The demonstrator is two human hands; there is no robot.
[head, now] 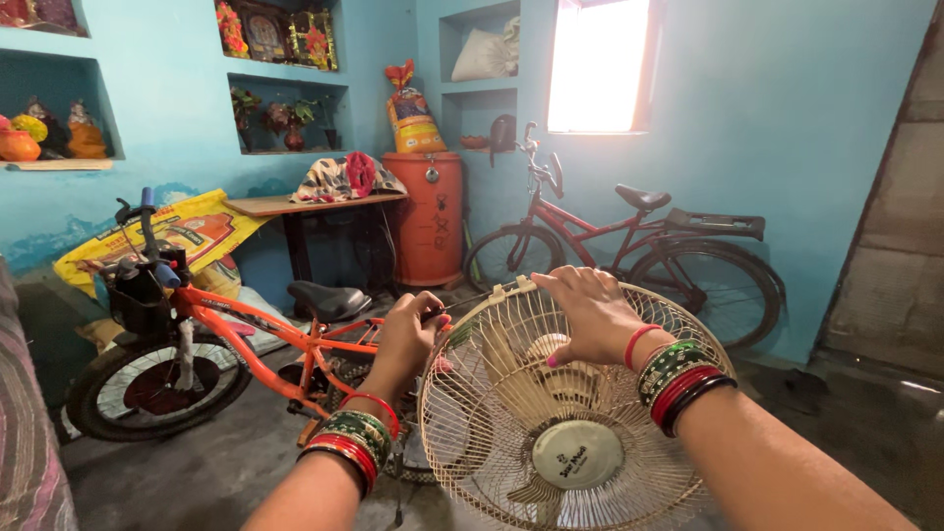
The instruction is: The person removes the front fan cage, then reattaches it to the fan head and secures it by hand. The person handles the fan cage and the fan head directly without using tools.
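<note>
1. Fan guard (511, 413), the cream wire grille of a table fan, fills the space low in front of you, tilted up toward your face, with the round hub cap (577, 454) near its lower middle.
2. Your right hand (590, 315) lies flat on the upper rim of the grille, fingers spread and pressing down; I judge this keeps the fan steady.
3. Your left hand (413, 329) is at the left edge of the rim, fingers pressed together and pinching something thin there; what it is, I cannot tell.
4. Behind the fan, the orange bicycle (226, 334) stands at left and the red bicycle (629, 241) leans by the blue wall, well apart from your hands.
</note>
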